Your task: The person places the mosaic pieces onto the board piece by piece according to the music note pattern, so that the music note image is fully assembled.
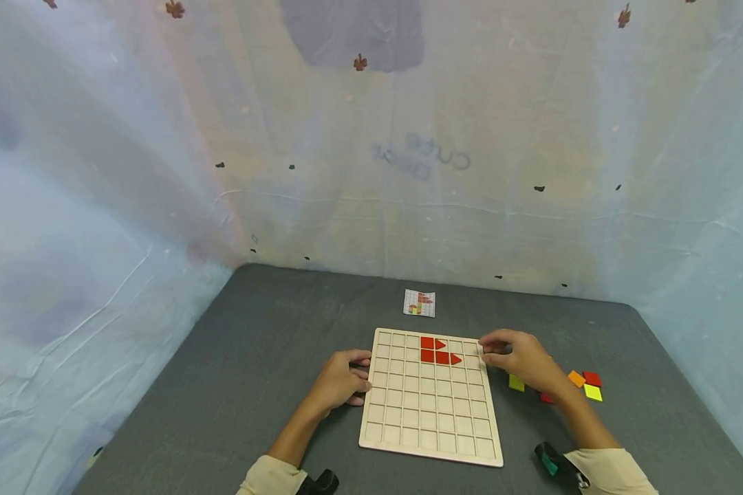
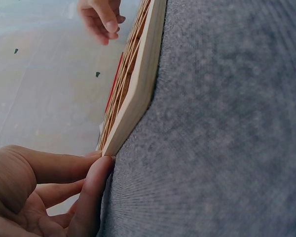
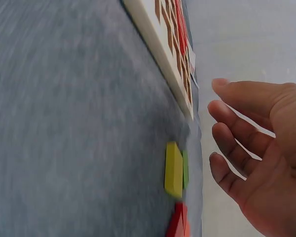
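Observation:
A light wooden grid board (image 1: 430, 412) lies on the table with several red squares (image 1: 428, 356) and red triangular pieces (image 1: 455, 359) in its upper rows. At the board's left edge, my left hand (image 1: 337, 378) pinches the rim between fingertips, as the left wrist view shows (image 2: 54, 190). Beyond the far right corner hovers my right hand (image 1: 520, 357). Its fingers are loosely bent and apart, with nothing between them in the right wrist view (image 3: 266, 148). Below that hand, a yellow piece (image 3: 173, 170) lies beside a green one (image 3: 186, 170).
A small printed card (image 1: 419, 303) with a coloured grid pattern lies behind the board. Right of the board are an orange piece (image 1: 576, 379), a red square (image 1: 591, 379) and a bright yellow piece (image 1: 593, 392). Pale patterned curtains (image 1: 384, 172) surround the grey table (image 1: 272, 330).

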A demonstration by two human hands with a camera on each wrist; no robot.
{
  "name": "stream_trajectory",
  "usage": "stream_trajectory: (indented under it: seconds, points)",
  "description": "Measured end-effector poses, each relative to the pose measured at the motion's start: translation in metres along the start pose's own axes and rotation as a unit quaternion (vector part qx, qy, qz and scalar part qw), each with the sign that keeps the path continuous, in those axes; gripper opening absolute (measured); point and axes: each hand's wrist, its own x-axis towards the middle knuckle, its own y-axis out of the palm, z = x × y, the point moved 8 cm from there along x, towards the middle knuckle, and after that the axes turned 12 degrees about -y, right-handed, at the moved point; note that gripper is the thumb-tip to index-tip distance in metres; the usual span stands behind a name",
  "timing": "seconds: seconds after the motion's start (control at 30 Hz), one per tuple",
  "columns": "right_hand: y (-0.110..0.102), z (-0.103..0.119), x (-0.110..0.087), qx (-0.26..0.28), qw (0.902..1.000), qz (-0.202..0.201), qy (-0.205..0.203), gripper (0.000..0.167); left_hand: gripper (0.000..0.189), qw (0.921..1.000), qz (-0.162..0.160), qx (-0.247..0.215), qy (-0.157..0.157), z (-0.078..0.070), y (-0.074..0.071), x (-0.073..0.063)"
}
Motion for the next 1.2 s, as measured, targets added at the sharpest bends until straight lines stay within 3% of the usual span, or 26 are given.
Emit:
stream_trajectory:
  seconds: [0.73, 1.2]
  points:
    - [-0.039, -0.033, -0.048, -0.045, 0.9980, -0.024, 0.037, 0.030, 0.062, 1.0000, -0.001, 0.000, 0.000, 0.000, 0.000, 0.000]
    - [-0.048, -0.054, -0.066, -0.064, 0.9940, 0.003, 0.089, 0.034, 0.061, 1.0000, -0.004, 0.001, 0.003, 0.000, 0.000, 0.000]
